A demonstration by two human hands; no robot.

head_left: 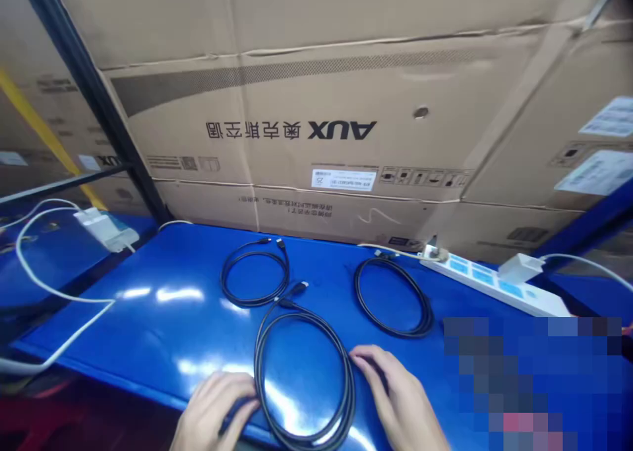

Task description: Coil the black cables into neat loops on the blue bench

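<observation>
Three coiled black cables lie on a glossy blue table [163, 319]. The nearest and largest coil [302, 372] sits at the front edge between my hands. My left hand [217, 415] rests on the coil's left side, fingers curled over the strands. My right hand [400, 401] lies at the coil's right side, fingertips touching the cable, fingers mostly flat and together. A smaller coil [254, 273] lies further back on the left, and another coil [393, 296] lies back on the right.
A white power strip [494, 283] with a white plug in it lies at the back right. A white cable [44, 286] and white adapter [103, 227] sit on the left. Large cardboard boxes [321, 108] stand behind the table. A pixelated patch covers the lower right.
</observation>
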